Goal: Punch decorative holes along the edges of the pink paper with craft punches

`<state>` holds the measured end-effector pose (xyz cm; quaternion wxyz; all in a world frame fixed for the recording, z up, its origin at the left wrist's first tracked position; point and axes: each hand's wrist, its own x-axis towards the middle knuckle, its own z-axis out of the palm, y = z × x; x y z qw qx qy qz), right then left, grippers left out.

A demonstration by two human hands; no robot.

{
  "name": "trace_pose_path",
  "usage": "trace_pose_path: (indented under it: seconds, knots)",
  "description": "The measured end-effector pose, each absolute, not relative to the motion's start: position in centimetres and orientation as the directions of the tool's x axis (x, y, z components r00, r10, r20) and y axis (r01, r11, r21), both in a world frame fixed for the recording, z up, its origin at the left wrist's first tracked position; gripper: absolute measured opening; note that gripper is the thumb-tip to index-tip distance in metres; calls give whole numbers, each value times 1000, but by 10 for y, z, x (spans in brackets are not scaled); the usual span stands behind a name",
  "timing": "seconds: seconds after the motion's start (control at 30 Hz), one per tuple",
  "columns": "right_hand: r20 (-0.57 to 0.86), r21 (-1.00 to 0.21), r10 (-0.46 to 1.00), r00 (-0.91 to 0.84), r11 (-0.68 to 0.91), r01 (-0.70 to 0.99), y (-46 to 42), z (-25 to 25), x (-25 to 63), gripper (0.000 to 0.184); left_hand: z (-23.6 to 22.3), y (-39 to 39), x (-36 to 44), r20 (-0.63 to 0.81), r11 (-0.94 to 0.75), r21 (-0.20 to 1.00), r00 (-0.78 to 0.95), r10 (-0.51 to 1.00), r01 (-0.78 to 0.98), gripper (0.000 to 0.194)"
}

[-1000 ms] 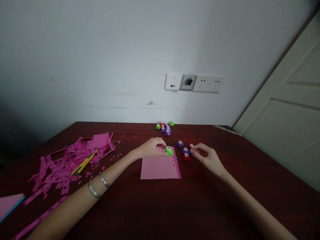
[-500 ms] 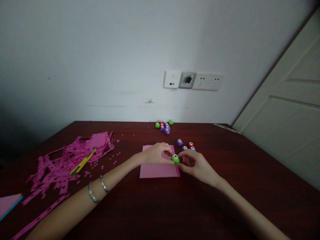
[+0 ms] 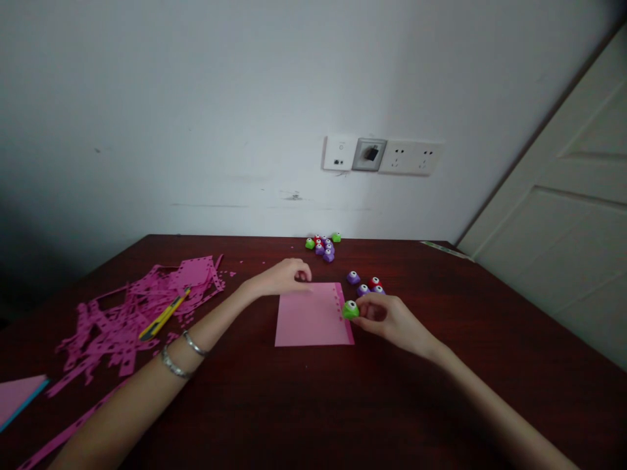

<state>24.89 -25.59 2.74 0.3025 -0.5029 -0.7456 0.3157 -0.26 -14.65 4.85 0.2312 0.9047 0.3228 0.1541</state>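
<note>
Table point(image 3: 255, 411) meets wall point(image 3: 196, 117) — paper point(image 3: 311, 320) well inside the edges; right hand point(image 3: 392, 321) pinches green punch point(image 3: 349, 311) — left hand point(image 3: 281, 279) parted, holding nothing.

1. The bench point(image 3: 313, 418) is dark reddish-brown, with a fine wood grain, its back edge along the wall.
2. Near its middle lies a flat pink sheet point(image 3: 311, 323), a darker, hole-punched strip along its right side.
3. Just right of that stands a front group point(image 3: 353, 279) of small purple and red pieces with eye-like tops.
4. By the wall sits a back cluster point(image 3: 328, 256), green, red and purple.
5. Left: a tangled heap of punched pink scraps point(image 3: 132, 313), with tiny cut-outs point(image 3: 232, 274) beside it.
6. Nearer, a long pink strip point(image 3: 68, 431) and blue-edged pink paper point(image 3: 14, 395).
7. Far right corner: a narrow pale strip point(image 3: 447, 250).
</note>
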Motion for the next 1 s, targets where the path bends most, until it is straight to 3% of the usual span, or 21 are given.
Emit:
trace_pose_path:
  seconds: [0.1, 0.2, 0.3, 1.0]
  knots:
    - [80, -797, 952, -296, 240, 554, -253, 26, 254, 20, 38, -122, -32, -51, -576, 422, 652, 756, 700, 30]
    - [-35, -828, 964, -263, 120, 547, -251, 22, 257, 27, 25, -108, -49, -133, -520, 377, 600, 789, 767, 31]
    - [-97, -842, 962, -254, 57, 536, -249, 16, 259, 30, 16, -104, -53, -142, -508, 370, 588, 796, 777, 33]
    - [-162, -818, 945, -286, 33, 574, -243, 0, 265, 29, 9, -101, -49, -181, -456, 533, 623, 761, 713, 32]
